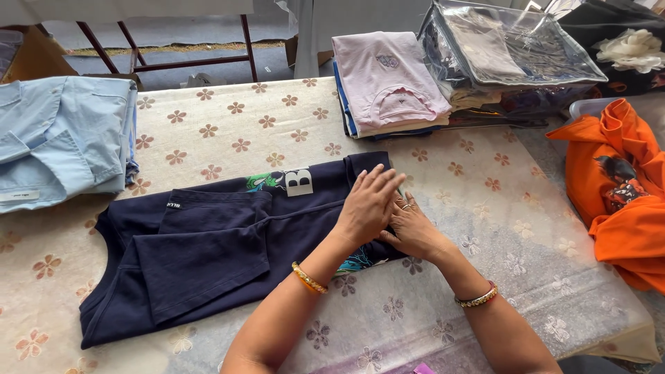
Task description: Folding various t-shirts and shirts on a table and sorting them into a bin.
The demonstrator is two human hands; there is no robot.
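both hands, left hand over right hand, press flat on soft, light navy t-shirt; grip its folded edge.

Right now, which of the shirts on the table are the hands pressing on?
The dark navy shirt lying flat in the middle. Both the left hand and right hand rest on it; the other shirts lie untouched.
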